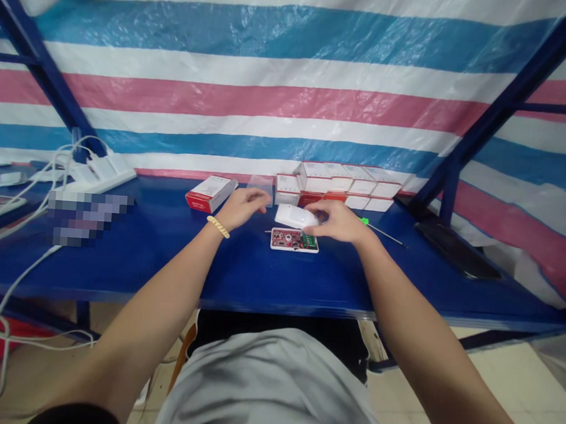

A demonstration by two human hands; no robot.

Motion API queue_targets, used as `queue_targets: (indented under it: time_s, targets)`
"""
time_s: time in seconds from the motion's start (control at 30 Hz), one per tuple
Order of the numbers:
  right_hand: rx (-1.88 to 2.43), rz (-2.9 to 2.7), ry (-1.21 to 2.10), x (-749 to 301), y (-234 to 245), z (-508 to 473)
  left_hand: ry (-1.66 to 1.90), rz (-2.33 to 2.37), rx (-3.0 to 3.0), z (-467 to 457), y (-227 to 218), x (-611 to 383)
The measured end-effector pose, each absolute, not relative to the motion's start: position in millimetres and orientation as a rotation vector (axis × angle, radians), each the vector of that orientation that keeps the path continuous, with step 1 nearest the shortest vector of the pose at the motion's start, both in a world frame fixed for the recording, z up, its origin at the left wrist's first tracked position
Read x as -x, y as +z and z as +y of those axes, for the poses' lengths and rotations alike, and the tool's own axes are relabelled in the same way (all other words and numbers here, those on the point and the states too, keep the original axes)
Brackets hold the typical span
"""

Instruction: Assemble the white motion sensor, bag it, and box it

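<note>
Right hand (pixel 338 221) pinches the white cover (pixel 296 216) above the open board (pixel 294 240); left hand (pixel 244 207) hovers loose, empty. Best kept level and square over the base.

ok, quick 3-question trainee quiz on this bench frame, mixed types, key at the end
1. True or false: the green-handled screwdriver lies to the right of the person's right hand.
2. Which hand touches the white oval plastic cover? A) left hand B) right hand C) neither
3. Fill in: the open white case with the red circuit board lies on the ____ table.

Key: 1 true; 2 B; 3 blue.
</note>
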State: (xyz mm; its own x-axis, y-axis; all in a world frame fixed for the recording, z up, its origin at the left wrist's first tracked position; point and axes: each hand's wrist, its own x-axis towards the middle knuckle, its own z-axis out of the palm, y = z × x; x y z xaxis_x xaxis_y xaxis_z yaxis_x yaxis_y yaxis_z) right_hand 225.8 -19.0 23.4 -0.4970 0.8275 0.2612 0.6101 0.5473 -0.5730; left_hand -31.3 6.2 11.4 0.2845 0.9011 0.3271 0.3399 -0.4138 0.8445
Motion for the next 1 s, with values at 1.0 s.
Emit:
queue_targets:
  time_s: [1.0]
  targets:
    - [0.762, -2.002, 1.116, -213, 0, -10, 1.246, 0.728, -1.702, -3, 2, 7]
